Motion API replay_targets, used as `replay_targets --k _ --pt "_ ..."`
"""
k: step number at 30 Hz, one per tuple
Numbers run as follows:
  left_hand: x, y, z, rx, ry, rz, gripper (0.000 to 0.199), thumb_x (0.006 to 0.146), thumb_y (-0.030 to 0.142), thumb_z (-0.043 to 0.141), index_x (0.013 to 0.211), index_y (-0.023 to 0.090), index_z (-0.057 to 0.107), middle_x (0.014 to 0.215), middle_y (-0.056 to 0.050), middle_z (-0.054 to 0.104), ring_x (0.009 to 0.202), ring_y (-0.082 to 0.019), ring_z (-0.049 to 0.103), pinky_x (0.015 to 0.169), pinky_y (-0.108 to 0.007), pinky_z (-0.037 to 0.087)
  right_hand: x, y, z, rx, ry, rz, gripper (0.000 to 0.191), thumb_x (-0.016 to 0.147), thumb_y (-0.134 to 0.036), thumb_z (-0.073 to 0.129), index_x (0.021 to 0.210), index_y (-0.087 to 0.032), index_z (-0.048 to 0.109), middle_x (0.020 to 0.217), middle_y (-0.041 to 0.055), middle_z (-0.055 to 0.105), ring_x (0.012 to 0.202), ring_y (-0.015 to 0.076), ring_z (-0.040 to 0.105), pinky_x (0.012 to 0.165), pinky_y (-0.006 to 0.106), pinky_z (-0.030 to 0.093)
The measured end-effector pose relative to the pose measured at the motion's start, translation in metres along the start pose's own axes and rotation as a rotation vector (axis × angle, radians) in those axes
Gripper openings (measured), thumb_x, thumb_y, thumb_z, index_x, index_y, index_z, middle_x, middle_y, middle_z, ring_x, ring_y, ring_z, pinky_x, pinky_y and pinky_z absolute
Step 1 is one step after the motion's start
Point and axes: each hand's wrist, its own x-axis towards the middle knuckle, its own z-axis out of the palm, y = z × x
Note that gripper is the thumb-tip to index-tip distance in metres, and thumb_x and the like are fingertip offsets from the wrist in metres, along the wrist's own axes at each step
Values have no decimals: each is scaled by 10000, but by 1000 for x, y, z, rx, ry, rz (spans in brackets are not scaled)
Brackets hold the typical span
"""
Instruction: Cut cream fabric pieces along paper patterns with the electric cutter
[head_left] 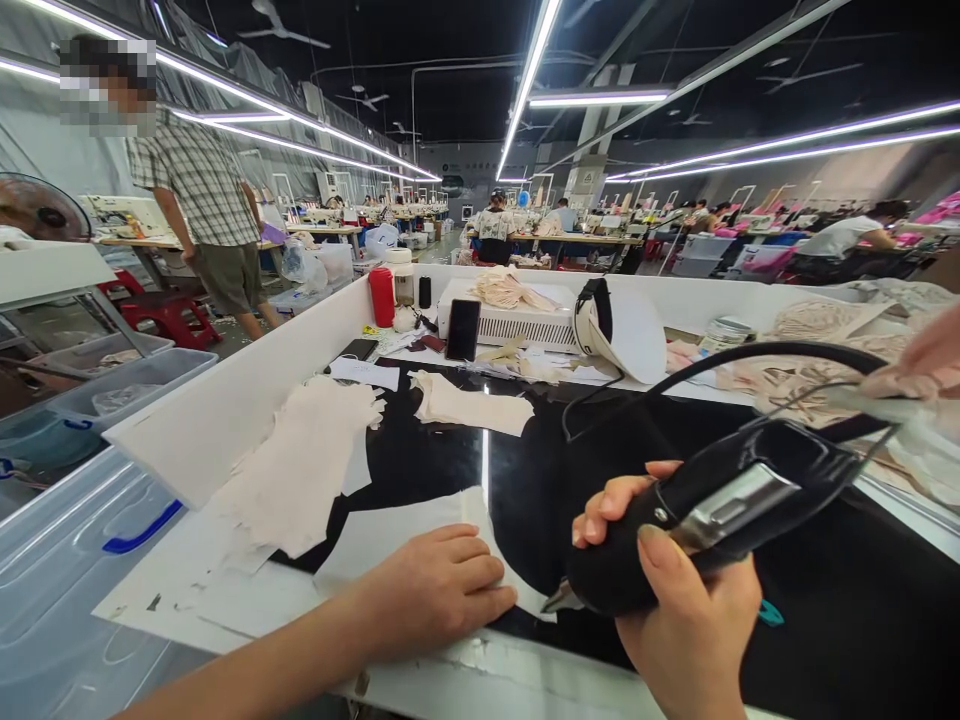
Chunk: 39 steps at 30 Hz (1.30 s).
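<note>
My left hand [442, 590] lies flat, fingers stretched out, on a white cloth piece [405, 535] near the front edge of the worktable. My right hand [675, 590] is wrapped round a black corded hand tool [720, 510] with a silver panel. A pointed metal tip at the tool's lower left meets the corner of the white cloth; its exact kind I cannot make out. Further left is a stack of cream cloth pieces [307, 460]. A smaller cream piece [476, 405] lies behind on the black tabletop [420, 470].
Another person's blurred hand [919, 360] reaches in at the right, near the tool's cable. At the back stand a phone [463, 330], a red bottle [381, 297] and a white visor [622, 335]. Cloth heaps [825, 330] lie back right. Plastic bins [75, 600] stand left.
</note>
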Motion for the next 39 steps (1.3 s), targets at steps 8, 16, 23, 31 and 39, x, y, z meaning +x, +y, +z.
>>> replay_targets --k 8,16,23,31,39 --pt "1 1 0 -10 -10 6 151 1089 148 499 1099 179 647 937 -12 694 882 -151 664 1039 -362 518 -4 6 1 -58 -25 0 295 922 -310 771 1166 -295 604 836 -1 645 662 174 627 620 346 577" --pt "1 -1 -5 -98 19 -26 184 1108 155 471 1147 186 649 1029 -28 736 969 -156 686 1045 -337 515 -2 6 -6 -69 -55 8 274 934 -311 762 1155 -295 600 826 0 644 654 175 628 613 350 582" --pt "-11 -22 -13 -232 -24 -173 218 1072 114 494 1202 157 663 1144 -75 725 1043 -192 676 962 -347 559 20 11 -29 -106 -62 -33 292 921 -304 775 1156 -277 603 840 1 649 652 179 629 586 341 572" --pt "-5 18 -6 -320 -80 -331 218 945 66 610 1074 215 703 1054 -24 703 919 -177 664 792 -258 553 55 17 -36 -162 79 -121 346 887 -353 815 1143 -266 599 845 -25 654 652 161 607 619 319 542" --pt "30 -7 -8 -375 -147 -299 215 975 120 649 1169 205 689 1160 -38 721 1035 -197 693 922 -303 573 51 15 -38 -159 78 -147 337 906 -362 809 1145 -272 590 857 -29 661 642 153 613 598 300 546"
